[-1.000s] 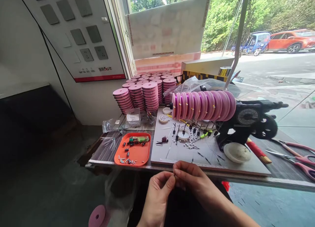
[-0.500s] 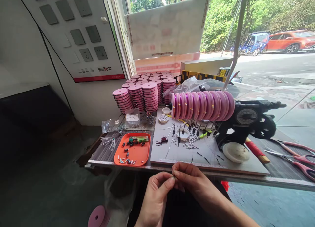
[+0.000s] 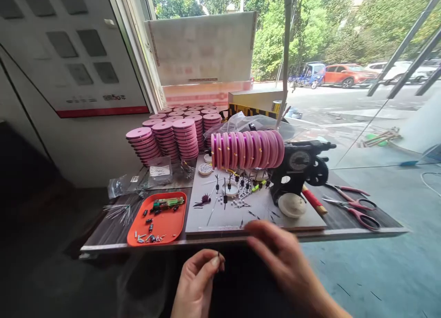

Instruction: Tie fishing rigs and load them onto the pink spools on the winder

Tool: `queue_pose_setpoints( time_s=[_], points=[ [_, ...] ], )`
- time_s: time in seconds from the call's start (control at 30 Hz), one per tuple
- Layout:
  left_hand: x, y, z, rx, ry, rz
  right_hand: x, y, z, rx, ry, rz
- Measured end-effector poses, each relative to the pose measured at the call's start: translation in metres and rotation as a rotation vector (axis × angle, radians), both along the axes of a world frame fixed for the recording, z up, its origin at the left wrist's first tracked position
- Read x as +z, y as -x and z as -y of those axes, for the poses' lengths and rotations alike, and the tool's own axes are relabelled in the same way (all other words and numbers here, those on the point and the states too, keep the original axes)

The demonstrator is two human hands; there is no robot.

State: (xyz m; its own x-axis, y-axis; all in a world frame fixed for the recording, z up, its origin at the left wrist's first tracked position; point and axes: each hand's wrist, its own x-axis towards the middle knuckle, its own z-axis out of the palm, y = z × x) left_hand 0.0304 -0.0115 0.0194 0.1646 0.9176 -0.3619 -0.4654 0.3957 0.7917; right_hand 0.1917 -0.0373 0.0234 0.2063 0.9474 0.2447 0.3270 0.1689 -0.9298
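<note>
Below the table's front edge, my left hand (image 3: 199, 279) is closed in a pinch, with the tip of a small dark piece (image 3: 218, 254) showing above the thumb. Too little of that piece shows to tell its kind. Smeared by motion, my right hand (image 3: 280, 251) is apart from the left one, near the front edge of the white board (image 3: 203, 229). Its thumb and fingers look spread, with nothing visible between them. Several thin dark pieces (image 3: 254, 215) lie on the board just beyond it.
An orange tray (image 3: 165, 230) holds small parts and a green tool. Pink discs sit in a row on a black hand-cranked winder (image 3: 289, 171); stacked pink spools (image 3: 186, 141) stand behind. White beads surround a white ring (image 3: 230, 188). Scissors (image 3: 358, 212) lie at right, thin wires (image 3: 120, 212) at left.
My hands were together at the fingertips and have parted. The right hand has moved to the right, away from the left hand. The whole view has turned right.
</note>
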Motion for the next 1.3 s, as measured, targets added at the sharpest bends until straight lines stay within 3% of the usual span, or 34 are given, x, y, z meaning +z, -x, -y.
queue_pose_setpoints(
  time_s=[0.1,0.23,0.33,0.43,0.5,0.6,0.7,0.77,0.83,0.93,1.0,1.07,1.17,1.3],
  points=[
    [0.003,-0.003,0.001,0.002,-0.070,-0.035,-0.002,-0.032,0.003,-0.413,-0.161,0.408],
    [0.008,-0.007,0.003,-0.020,-0.108,-0.044,-0.013,-0.041,-0.018,-0.569,-0.077,0.773],
    [0.009,-0.007,0.000,-0.033,-0.112,-0.058,-0.018,-0.025,-0.020,-0.544,-0.154,0.787],
    [0.011,-0.009,-0.007,-0.094,-0.123,-0.058,-0.020,-0.007,0.003,-0.358,-0.380,0.807],
    [0.013,-0.015,-0.010,-0.243,-0.152,-0.053,-0.022,0.001,0.021,-0.208,-0.455,0.900],
    [0.020,-0.027,-0.011,-0.474,-0.150,-0.025,-0.027,0.006,0.034,-0.078,-0.412,0.968],
    [0.026,-0.034,-0.007,-0.470,-0.103,0.031,-0.034,0.005,0.033,0.022,-0.373,0.884],
    [0.027,-0.033,-0.005,-0.377,-0.089,0.041,-0.039,0.001,0.030,0.112,-0.334,0.702],
    [0.025,-0.030,-0.003,-0.271,-0.085,0.013,-0.042,-0.008,0.028,0.117,-0.261,0.456],
    [0.019,-0.027,-0.004,-0.177,-0.066,-0.049,-0.041,-0.028,0.023,-0.110,-0.139,0.250],
    [0.014,-0.027,-0.005,-0.147,-0.046,-0.068,-0.037,-0.042,0.019,-0.264,-0.127,0.258],
    [0.011,-0.028,-0.007,-0.130,-0.032,-0.074,-0.031,-0.049,0.015,-0.322,-0.156,0.282],
    [0.008,-0.033,-0.009,-0.117,-0.010,-0.099,-0.025,-0.042,0.013,-0.256,-0.107,0.234],
    [0.005,-0.041,-0.010,-0.172,-0.113,-0.161,-0.023,-0.021,0.009,-0.038,0.119,-0.074]
  ],
)
